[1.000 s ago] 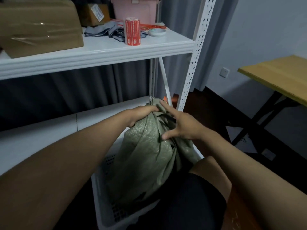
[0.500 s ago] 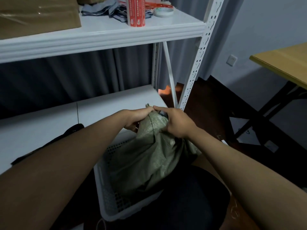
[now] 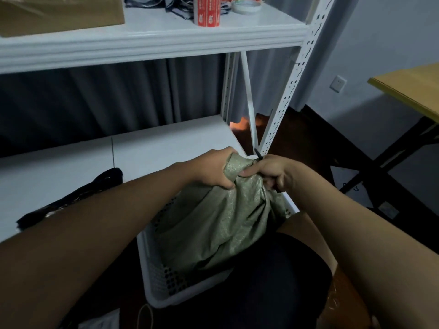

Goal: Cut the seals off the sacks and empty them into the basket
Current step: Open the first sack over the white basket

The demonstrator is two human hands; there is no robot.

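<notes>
Green woven sack (image 3: 213, 222) sits upright inside the white perforated basket (image 3: 161, 281), in front of the white shelf unit (image 3: 152, 39). The left hand (image 3: 213, 169) grips the bunched neck. The right hand (image 3: 273, 172) pinches the neck from the opposite side, beside a black tie (image 3: 258, 155) projecting upward.
</notes>
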